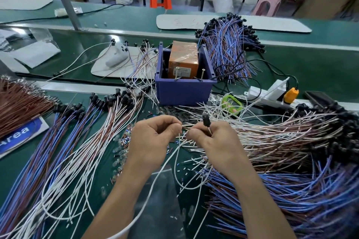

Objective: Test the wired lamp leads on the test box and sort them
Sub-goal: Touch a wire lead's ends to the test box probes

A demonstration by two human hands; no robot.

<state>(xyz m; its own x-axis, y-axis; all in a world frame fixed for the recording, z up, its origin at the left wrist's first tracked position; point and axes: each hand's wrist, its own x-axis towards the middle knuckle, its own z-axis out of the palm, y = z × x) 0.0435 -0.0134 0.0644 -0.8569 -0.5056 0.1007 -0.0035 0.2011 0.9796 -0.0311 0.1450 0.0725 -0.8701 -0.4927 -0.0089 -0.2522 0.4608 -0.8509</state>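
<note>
Head camera looks down on a green-covered counter (310, 68), where large bundles of blue, brown and white wired lamp leads (291, 141) lie along its left and right edges. A purple plastic test box (184, 91) holding an orange block (183, 60) stands in the middle. Near the front edge, the left hand (153, 137) and the right hand (215, 141) both pinch one white lead (169, 158); its black socket (206, 118) stands up above the right fingers.

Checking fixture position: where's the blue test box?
Head view, centre: the blue test box stands on the green bench, beyond the left hand and right hand.
</note>
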